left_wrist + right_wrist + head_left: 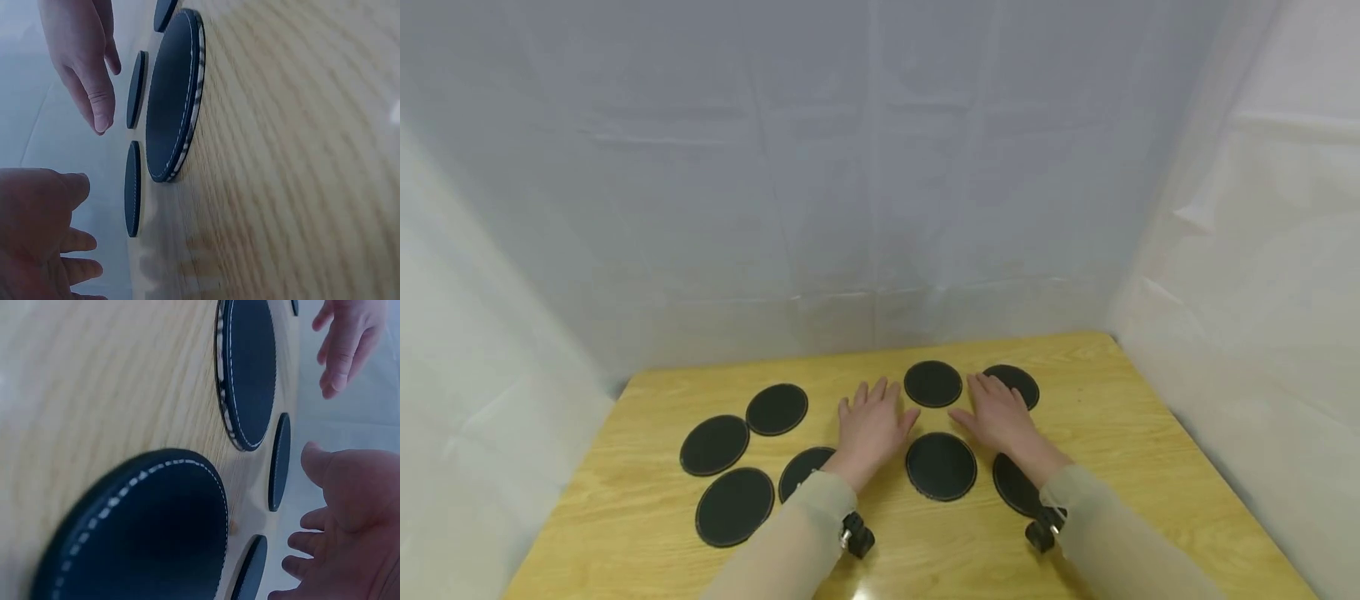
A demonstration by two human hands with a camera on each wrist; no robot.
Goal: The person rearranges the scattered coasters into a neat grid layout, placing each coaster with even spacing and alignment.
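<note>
A: Sleeves first, pale ones, at the near edge of the wooden counter (1112,392), with a small black camera clipped at each wrist.

B: And coasters right by them. One black round coaster, the near-left coaster (734,505), lies closest to us on the left, and another, the sleeve-side coaster (801,472), is half tucked under the left forearm.

A: On the other side, the right forearm covers part of the near-right coaster (1013,486). Between the two wrists sits the centre coaster (941,466), flat, white stitching round its rim.

B: Now the hands. Left hand (871,427) palm down, fingers straight and slightly spread, holding nothing. From the wrist views it looks a little above the wood, though I cannot tell for sure.

A: Right hand (1000,417) the same, fingers loosely spread, gripping nothing, thumb pointing in toward the left hand.

B: Further out, the far-middle coaster (932,383) lies just beyond the gap between the two hands.

A: And the far-right coaster (1017,384) peeks out past the right fingertips, partly hidden by them.

B: Off to the left, two more, well apart from the hands: the left coaster (714,445) and the upper-left coaster (777,408), nearly touching each other.

A: Behind it all, white sheeting (880,167) hangs as a backdrop.
</note>
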